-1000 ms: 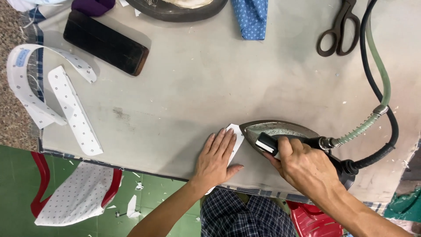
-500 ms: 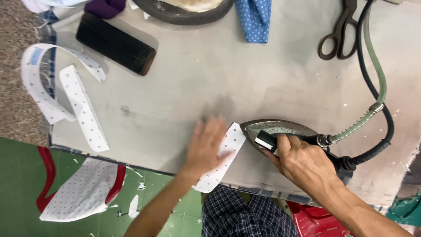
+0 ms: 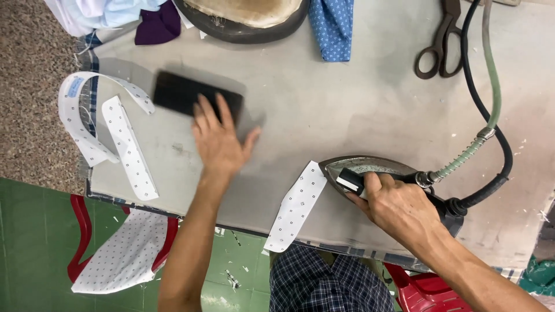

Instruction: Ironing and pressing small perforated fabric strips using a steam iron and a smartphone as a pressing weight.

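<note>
The iron [image 3: 376,173] is gripped by its handle in the right hand [image 3: 399,208], whose fingers are clenched around the grip; it is stood flat on the grey table [image 3: 347,110], close to the near edge. Just beside the iron's tip, a white spotted fabric strip [image 3: 298,208] is laid slanting, one end touching the iron and the other hanging over the table edge. From the back of the iron, a green hose [image 3: 488,86] and a black cable [image 3: 497,150] are led away toward the far side. Well to the left of the iron, the left hand [image 3: 219,141] is spread flat with fingers released, its fingertips resting on a black phone [image 3: 179,92], which is blurred. Farther left of the iron, two more white spotted strips [image 3: 124,147] are laid at the table's corner. Beyond the iron, dark scissors [image 3: 439,46] and a blue spotted cloth [image 3: 332,26] are placed at the far edge. No container is shown; a red plastic chair [image 3: 81,231] below the left corner is draped with spotted fabric.
</note>
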